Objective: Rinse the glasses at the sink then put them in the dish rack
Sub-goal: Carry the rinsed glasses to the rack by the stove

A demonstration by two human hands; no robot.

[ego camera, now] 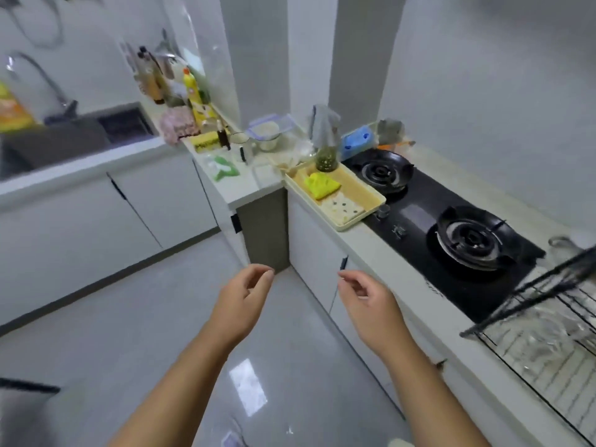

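Observation:
A black wire dish rack [529, 304] stands on the counter at the right edge, with clear glasses [541, 333] lying in it. Another clear glass [562, 250] stands just behind the rack. The dark sink [80, 133] with its curved tap [48, 82] is far off at the upper left. My left hand [242, 301] and my right hand [367, 301] hang over the floor in front of the cabinets, away from rack and sink. Both hold nothing, with fingers loosely curled and apart.
A black two-burner gas hob [451, 227] lies between the rack and a beige tray [361, 195] holding a yellow cloth. Bottles, jars and a food container crowd the corner counter [245, 185]. White cabinets line both sides of the glossy tiled floor [161, 333].

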